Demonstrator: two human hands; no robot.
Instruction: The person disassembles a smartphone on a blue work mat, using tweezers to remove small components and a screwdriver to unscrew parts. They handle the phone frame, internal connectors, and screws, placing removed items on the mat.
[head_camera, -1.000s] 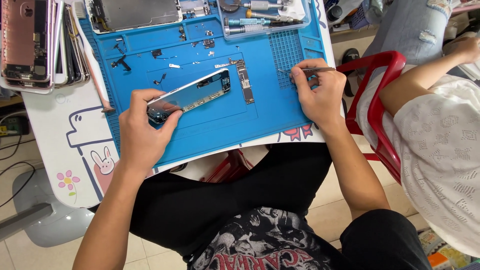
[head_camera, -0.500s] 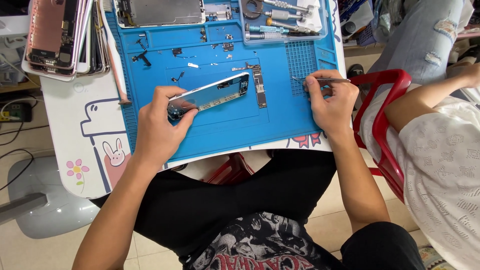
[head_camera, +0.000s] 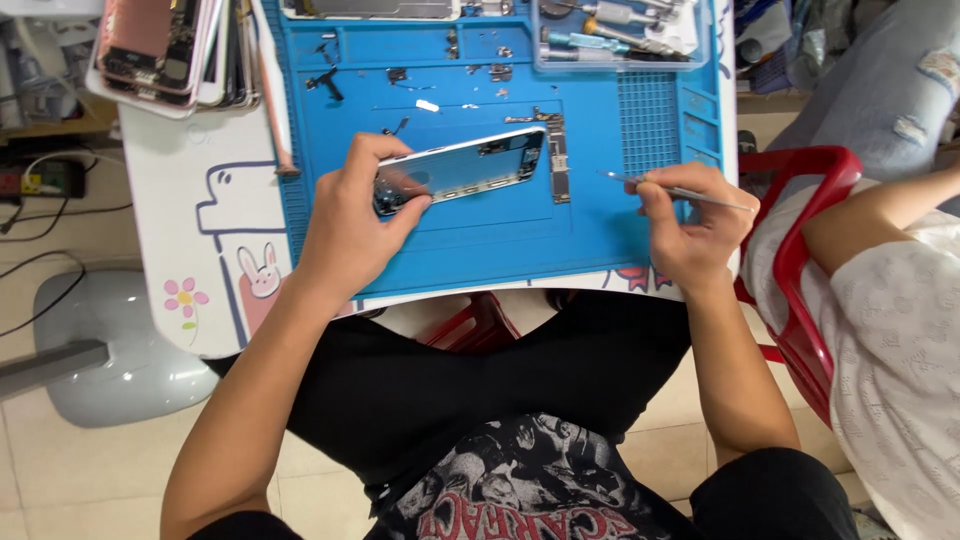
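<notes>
Landmark: flat blue rubber work mat (head_camera: 470, 250) on the white table.
Left of mat: stack of opened phone housings (head_camera: 165, 50); pink cartoon rabbit drawing (head_camera: 258, 272) on the tabletop.
Mat's top right: clear plastic tray of metal tools (head_camera: 615, 30).
Right of mat: red plastic chair (head_camera: 800, 260); another person's white sleeve (head_camera: 900, 340).

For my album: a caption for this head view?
Left hand holds an opened phone shell over a blue mat; right hand grips tweezers.
</notes>
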